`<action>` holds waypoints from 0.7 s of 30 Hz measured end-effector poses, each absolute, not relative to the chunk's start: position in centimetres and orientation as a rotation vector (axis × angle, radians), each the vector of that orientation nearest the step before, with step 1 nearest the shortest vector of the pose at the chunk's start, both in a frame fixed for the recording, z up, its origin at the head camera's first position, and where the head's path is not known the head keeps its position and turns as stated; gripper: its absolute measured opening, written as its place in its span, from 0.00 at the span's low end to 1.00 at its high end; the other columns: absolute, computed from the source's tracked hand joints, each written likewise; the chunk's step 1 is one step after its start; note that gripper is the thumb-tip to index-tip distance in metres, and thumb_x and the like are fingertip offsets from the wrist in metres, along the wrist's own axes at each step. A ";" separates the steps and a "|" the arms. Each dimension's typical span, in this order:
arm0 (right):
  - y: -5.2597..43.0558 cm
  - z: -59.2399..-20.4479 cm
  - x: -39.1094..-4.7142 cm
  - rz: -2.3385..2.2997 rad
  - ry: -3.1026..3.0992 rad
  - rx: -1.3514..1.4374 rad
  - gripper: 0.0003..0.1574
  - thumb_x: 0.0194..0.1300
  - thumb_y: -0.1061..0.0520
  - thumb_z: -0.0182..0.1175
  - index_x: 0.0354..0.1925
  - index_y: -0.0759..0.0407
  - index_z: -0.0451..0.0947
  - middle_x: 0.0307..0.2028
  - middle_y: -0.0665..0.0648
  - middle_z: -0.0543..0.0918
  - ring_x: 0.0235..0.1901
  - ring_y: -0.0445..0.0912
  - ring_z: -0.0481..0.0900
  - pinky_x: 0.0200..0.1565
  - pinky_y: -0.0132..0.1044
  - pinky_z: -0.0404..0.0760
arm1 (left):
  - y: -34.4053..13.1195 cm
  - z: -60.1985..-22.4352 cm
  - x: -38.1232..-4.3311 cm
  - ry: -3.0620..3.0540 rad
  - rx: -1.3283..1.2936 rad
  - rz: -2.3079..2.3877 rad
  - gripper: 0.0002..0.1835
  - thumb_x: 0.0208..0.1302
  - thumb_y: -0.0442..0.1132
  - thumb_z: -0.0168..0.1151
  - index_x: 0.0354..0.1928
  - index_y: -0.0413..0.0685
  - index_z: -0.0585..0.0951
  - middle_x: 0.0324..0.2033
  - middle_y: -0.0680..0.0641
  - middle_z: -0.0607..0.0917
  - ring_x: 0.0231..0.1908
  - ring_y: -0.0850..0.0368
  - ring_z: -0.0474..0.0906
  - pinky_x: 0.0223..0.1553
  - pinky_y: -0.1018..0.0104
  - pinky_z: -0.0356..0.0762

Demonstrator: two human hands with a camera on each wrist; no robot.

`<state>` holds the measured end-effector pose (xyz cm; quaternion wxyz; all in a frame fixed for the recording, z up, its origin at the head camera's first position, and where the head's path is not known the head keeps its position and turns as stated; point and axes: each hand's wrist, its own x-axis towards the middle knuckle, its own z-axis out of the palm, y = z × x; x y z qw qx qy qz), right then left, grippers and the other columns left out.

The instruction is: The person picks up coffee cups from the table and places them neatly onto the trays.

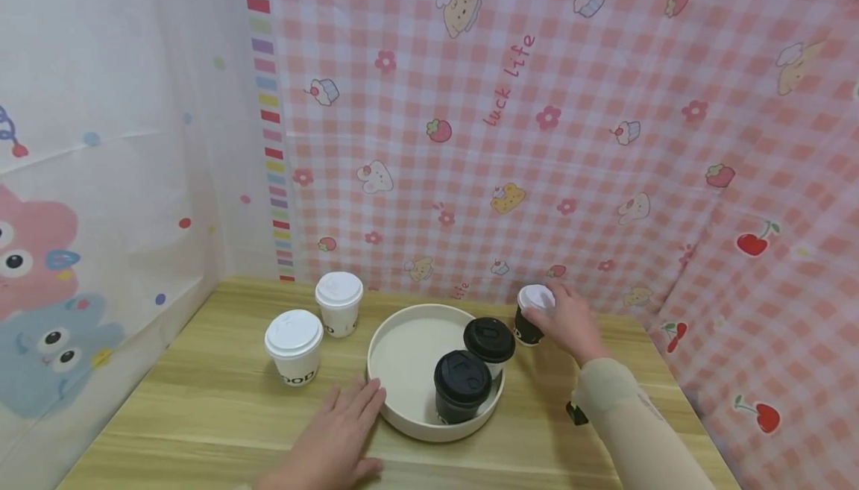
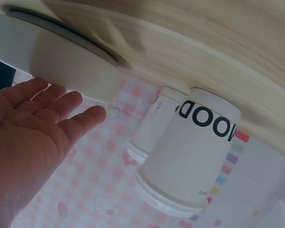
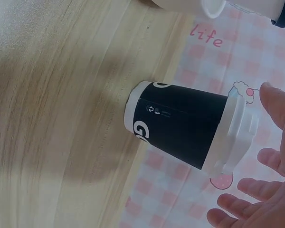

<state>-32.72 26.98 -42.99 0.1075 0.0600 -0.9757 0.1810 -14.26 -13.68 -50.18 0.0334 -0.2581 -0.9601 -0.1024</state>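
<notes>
wood-grained counter (image 1: 201, 415) seen at six o'clock, backed at twelve by pink checked cloth (image 1: 429, 50) printed with strawberries and cupcakes, edged at eleven by a coloured-block strip (image 1: 265, 66), flanked by white cartoon-printed cloth (image 1: 134, 50) at nine, cherry-printed pink cloth (image 1: 798, 318) at three

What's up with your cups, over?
Left hand beside tray. Right hand by white-lidded black cup, not gripping. Two black-lidded cups inside tray. Nothing visibly blocking.

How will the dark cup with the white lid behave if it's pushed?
The dark cup would probably tip easily, its base being narrower than its top. It looks like paper, so a hard squeeze may dent it.
</notes>
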 end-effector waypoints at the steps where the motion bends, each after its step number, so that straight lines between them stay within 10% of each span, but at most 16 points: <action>1: 27.0 -43.0 -32.7 0.532 -2.875 0.177 0.48 0.70 0.36 0.67 0.75 0.63 0.69 0.73 0.75 0.72 0.68 0.76 0.72 0.65 0.74 0.75 | -13.6 -50.2 -14.2 -2.959 -0.800 -0.305 0.54 0.59 0.64 0.75 0.78 0.37 0.68 0.79 0.36 0.69 0.78 0.34 0.65 0.76 0.27 0.64; 21: 27.4 -44.4 -32.8 0.500 -2.889 0.221 0.47 0.71 0.39 0.68 0.72 0.70 0.71 0.74 0.75 0.71 0.66 0.76 0.75 0.67 0.70 0.76 | -10.5 -50.9 -13.4 -2.767 -1.082 0.033 0.46 0.68 0.75 0.57 0.73 0.47 0.76 0.69 0.46 0.81 0.72 0.42 0.75 0.73 0.39 0.73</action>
